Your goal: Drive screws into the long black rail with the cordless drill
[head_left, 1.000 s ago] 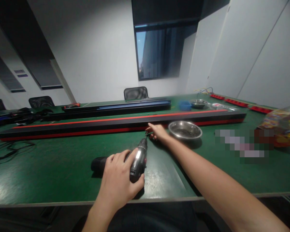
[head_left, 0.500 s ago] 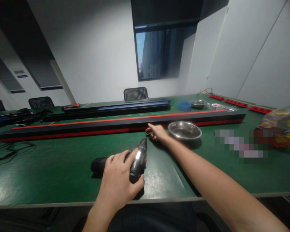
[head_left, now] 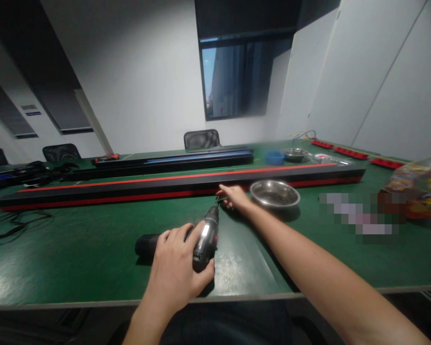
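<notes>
My left hand (head_left: 175,256) is closed around the body of a black and grey cordless drill (head_left: 205,239), which lies on its side low over the green table. Its battery end sticks out to the left, and the bit points away from me toward a long black and red bar (head_left: 179,186). Beyond the chuck, my right hand (head_left: 233,197) is pinched at the tip of the bit, close against the bar's near side. Whatever sits between those fingertips is too small to make out. Just right of that hand stands a shallow metal bowl (head_left: 275,194); what lies in it is unclear.
Behind the bar lie more long dark bars (head_left: 172,163), a blue bowl (head_left: 274,157) and a second metal bowl (head_left: 294,154). Black cables (head_left: 14,225) lie at left. A large plastic bottle (head_left: 422,187) stands at right, beside a blurred-out patch. The table's front edge (head_left: 247,298) is near me.
</notes>
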`<act>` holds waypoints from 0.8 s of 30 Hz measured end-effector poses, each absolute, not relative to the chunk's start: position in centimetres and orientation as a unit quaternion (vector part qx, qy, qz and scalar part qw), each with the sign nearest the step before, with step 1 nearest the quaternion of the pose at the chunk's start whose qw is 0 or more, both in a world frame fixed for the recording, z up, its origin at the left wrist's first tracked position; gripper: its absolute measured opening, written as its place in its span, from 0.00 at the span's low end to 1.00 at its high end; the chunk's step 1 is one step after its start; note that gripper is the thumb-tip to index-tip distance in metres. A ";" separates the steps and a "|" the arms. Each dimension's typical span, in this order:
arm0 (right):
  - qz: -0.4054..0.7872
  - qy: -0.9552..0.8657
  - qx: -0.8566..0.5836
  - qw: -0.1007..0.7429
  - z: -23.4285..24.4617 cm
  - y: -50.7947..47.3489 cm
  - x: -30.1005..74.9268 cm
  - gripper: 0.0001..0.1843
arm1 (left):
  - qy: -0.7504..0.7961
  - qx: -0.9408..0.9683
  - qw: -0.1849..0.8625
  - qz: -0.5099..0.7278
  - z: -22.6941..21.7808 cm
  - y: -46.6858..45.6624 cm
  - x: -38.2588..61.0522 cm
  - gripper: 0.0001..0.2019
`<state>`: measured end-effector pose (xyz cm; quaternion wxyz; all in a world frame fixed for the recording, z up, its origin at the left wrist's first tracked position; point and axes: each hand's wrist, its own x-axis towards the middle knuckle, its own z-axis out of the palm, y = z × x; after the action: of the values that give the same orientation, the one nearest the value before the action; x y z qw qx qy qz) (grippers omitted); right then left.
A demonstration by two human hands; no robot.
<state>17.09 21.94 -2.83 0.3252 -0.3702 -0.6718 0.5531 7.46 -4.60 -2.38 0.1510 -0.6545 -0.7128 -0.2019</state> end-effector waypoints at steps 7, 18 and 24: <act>0.534 -0.685 -0.370 0.329 -3.0 22.0 17.0 0.20 | -0.715 -0.652 0.152 -0.200 -2.4 -4.6 7.5 0.34; 0.159 -0.840 -0.398 0.332 -1.6 19.7 18.1 0.19 | -0.766 -0.590 0.207 -0.151 -2.5 -2.9 7.9 0.31; 0.059 -0.813 -0.499 0.295 1.5 19.7 20.1 0.22 | -0.772 -0.581 0.212 -0.147 -2.2 -2.2 7.7 0.30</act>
<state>20.10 19.70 1.52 0.2947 -0.4992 -0.8127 0.0587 7.73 -2.21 -2.15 0.2125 -0.5813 -0.7716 -0.1471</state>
